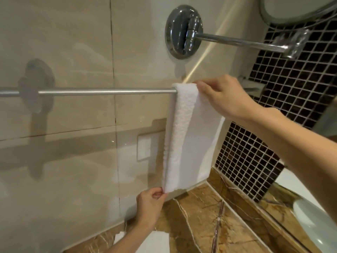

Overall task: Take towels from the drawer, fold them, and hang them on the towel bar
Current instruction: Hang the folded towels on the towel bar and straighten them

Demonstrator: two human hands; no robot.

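— Whereabouts of the white folded terry towel (184,136)?
— Hung over the right end of the slim chrome towel bar (105,91), against the glossy beige tiled wall (73,52), above the brown veined marble worktop (200,225).
— Held by the hands?
— Gripped at the top fold by the right hand (226,96), right at the bar. Pinched at the bottom left corner by the left hand (150,203), between thumb and fingertips.
— Slack or straight?
— Hung straight down between the two hands, touched at both ends.
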